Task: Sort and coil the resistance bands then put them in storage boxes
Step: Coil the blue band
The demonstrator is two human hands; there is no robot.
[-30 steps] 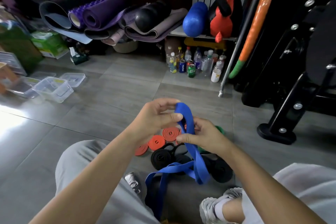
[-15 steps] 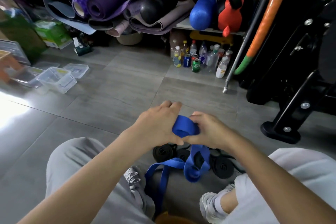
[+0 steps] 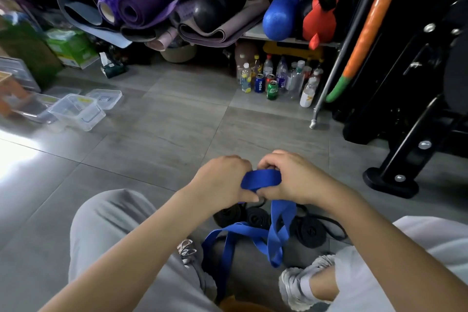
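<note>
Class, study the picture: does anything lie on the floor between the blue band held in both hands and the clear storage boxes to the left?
Nothing visible does. Only grey floor tiles separate the blue resistance band, gripped by the left hand and the right hand, from the clear storage boxes.

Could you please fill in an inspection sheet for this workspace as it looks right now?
Surface: grey tiled floor, glare at the left.
Job's things: blue band partly coiled between the hands, its tail hanging to the floor; black bands coiled on the floor beneath; clear boxes at the left.
Clutter: bottles and cans by the back wall.
Hands: left hand and right hand both grip the blue band's coil.
Cables: nothing seen.
Surroundings: rolled mats piled at the back; black frame at the right.
</note>
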